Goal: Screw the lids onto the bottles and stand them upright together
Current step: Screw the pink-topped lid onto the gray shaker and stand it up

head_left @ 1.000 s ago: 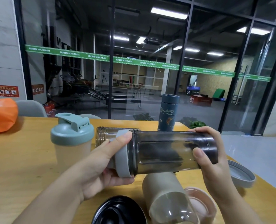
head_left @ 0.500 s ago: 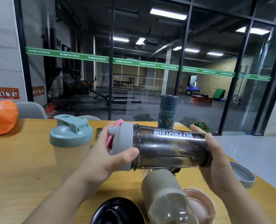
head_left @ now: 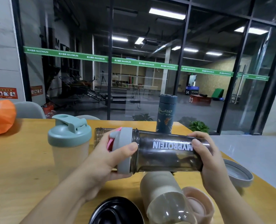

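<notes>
While 5 bottles show on the wooden table [head_left: 20, 159], 1 smoky translucent bottle [head_left: 168, 152] lies sideways in the air above the near middle, held by both hands. The left hand [head_left: 105, 160] wraps the grey lid [head_left: 123, 149] at its mouth, thumb across the rim, a pink tab showing behind. The right hand [head_left: 206, 156] curls round the bottle's base end. A beige shaker [head_left: 69, 146] with a teal cap stands upright at the left, a dark flask [head_left: 165, 113] stands at the far edge, a clear bottle [head_left: 101, 135] lies behind the hands, and a frosted beige bottle [head_left: 164, 196] lies at the near edge. 3 loose lids rest nearby: black [head_left: 116, 210], pink [head_left: 200, 202], grey [head_left: 237, 173].
</notes>
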Demonstrator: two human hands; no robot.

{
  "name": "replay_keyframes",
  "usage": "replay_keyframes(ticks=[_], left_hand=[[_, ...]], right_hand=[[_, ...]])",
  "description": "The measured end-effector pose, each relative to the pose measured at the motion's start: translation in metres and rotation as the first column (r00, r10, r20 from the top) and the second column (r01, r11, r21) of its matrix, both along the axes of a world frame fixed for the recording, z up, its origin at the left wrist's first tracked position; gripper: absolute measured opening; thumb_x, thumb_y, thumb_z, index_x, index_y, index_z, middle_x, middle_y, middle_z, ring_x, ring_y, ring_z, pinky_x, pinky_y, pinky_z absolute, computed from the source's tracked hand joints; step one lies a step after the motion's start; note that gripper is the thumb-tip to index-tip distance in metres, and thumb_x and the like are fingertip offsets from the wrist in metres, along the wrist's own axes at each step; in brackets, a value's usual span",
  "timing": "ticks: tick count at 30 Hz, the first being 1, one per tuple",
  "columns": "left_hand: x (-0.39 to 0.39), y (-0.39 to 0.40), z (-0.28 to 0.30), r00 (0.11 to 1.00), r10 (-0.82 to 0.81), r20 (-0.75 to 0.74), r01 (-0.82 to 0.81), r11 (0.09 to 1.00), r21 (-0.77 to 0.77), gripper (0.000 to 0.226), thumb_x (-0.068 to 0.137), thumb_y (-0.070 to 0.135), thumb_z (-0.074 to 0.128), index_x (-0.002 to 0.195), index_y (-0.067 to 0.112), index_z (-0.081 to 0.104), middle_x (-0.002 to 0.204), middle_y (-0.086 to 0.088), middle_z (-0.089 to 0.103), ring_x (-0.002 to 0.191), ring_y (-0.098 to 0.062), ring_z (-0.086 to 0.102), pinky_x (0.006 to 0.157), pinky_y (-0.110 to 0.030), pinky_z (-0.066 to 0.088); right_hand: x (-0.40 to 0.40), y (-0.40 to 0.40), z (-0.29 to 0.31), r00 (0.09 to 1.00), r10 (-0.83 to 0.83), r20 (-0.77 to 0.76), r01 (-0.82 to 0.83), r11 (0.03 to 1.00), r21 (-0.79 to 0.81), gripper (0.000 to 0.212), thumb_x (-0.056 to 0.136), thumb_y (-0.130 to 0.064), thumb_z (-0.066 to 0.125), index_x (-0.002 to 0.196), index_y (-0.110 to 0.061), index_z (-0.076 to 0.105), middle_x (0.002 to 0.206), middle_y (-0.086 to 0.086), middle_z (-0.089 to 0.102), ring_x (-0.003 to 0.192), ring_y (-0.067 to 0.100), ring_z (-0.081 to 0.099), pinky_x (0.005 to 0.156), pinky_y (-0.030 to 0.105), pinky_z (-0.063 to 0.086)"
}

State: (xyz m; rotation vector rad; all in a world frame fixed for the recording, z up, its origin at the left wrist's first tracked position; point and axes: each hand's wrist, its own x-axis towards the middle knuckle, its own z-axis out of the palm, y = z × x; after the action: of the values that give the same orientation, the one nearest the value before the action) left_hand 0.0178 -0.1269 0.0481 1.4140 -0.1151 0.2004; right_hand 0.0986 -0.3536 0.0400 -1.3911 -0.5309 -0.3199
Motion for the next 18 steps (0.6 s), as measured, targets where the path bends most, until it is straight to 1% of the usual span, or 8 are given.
replay_keyframes(ticks=[2,4,6,8,11,14,17,18], left_hand=[[-0.0022,-0.0002,0.0037,0.999,-0.005,-0.035,0.005,1.0,-0.019,0.078,0.045,0.045,0.084,0.117,0.036,0.055,0.116,-0.001,0.066,0.1,-0.025,0.066,0.064,-0.038,0.059],[-0.0039,-0.0002,0.0072,0.999,-0.002,-0.044,0.001,0.999,-0.034,0.069,0.052,0.043,0.08,0.116,0.033,0.057,0.115,-0.003,0.066,0.099,-0.025,0.066,0.062,-0.038,0.059],[-0.0054,-0.0004,0.0098,0.999,0.0,-0.04,-0.001,0.999,-0.042,0.065,0.053,0.043,0.078,0.114,0.032,0.058,0.114,-0.002,0.066,0.101,-0.025,0.065,0.061,-0.037,0.058],[-0.0058,-0.0011,0.0103,1.0,0.003,-0.016,-0.003,0.999,-0.034,0.068,0.05,0.043,0.082,0.114,0.033,0.058,0.114,0.0,0.066,0.103,-0.025,0.065,0.062,-0.038,0.059],[-0.0036,-0.0025,0.0062,1.0,0.003,0.025,-0.002,1.0,-0.028,0.075,0.043,0.046,0.081,0.114,0.035,0.057,0.114,0.002,0.067,0.101,-0.024,0.067,0.064,-0.04,0.058],[-0.0014,-0.0034,0.0029,0.997,-0.014,0.075,0.015,1.0,-0.015,0.077,0.044,0.045,0.08,0.117,0.038,0.054,0.111,0.004,0.069,0.096,-0.021,0.069,0.066,-0.039,0.058],[-0.0004,-0.0023,0.0013,0.99,0.002,0.138,-0.007,0.999,0.037,0.081,0.044,0.044,0.08,0.12,0.043,0.051,0.11,0.005,0.068,0.097,-0.02,0.069,0.071,-0.04,0.059],[0.0001,-0.0023,0.0008,0.987,0.008,0.161,-0.017,0.998,0.053,0.082,0.044,0.043,0.081,0.12,0.045,0.05,0.112,0.004,0.067,0.099,-0.02,0.068,0.072,-0.039,0.059]], right_hand=[[-0.0017,0.0015,-0.003,0.997,-0.041,0.072,0.042,0.999,-0.009,0.026,0.062,-0.05,0.06,0.084,-0.035,0.063,0.064,-0.01,0.056,0.062,0.03,0.055,0.059,0.037,0.042],[-0.0042,0.0033,-0.004,0.99,-0.066,0.127,0.067,0.998,-0.008,0.028,0.064,-0.052,0.062,0.087,-0.036,0.062,0.067,-0.011,0.056,0.063,0.041,0.056,0.06,0.039,0.041],[-0.0061,0.0046,-0.0028,0.982,-0.081,0.171,0.081,0.997,0.008,0.033,0.065,-0.053,0.065,0.09,-0.033,0.062,0.077,-0.001,0.059,0.068,0.052,0.052,0.059,0.043,0.041],[-0.0068,0.0043,-0.0013,0.975,-0.094,0.199,0.092,0.996,0.02,0.029,0.068,-0.047,0.061,0.092,-0.03,0.062,0.091,0.009,0.059,0.081,0.051,0.053,0.067,0.054,0.047],[-0.0064,0.0008,0.0009,0.975,-0.102,0.198,0.103,0.995,0.004,0.033,0.069,-0.047,0.061,0.094,-0.027,0.062,0.098,0.015,0.059,0.09,0.05,0.054,0.077,0.067,0.046],[-0.0038,-0.0031,0.0022,0.981,-0.084,0.175,0.084,0.996,0.011,0.037,0.064,-0.049,0.065,0.092,-0.026,0.063,0.094,0.018,0.06,0.08,0.045,0.056,0.071,0.059,0.049],[-0.0009,-0.003,0.0038,0.995,-0.038,0.09,0.033,0.998,0.057,0.03,0.061,-0.045,0.06,0.084,-0.027,0.065,0.076,0.009,0.058,0.066,0.029,0.053,0.056,0.036,0.045],[0.0003,-0.0031,0.004,0.998,-0.019,0.06,0.015,0.998,0.066,0.029,0.061,-0.044,0.06,0.083,-0.026,0.065,0.073,0.007,0.057,0.064,0.027,0.053,0.054,0.033,0.044]])
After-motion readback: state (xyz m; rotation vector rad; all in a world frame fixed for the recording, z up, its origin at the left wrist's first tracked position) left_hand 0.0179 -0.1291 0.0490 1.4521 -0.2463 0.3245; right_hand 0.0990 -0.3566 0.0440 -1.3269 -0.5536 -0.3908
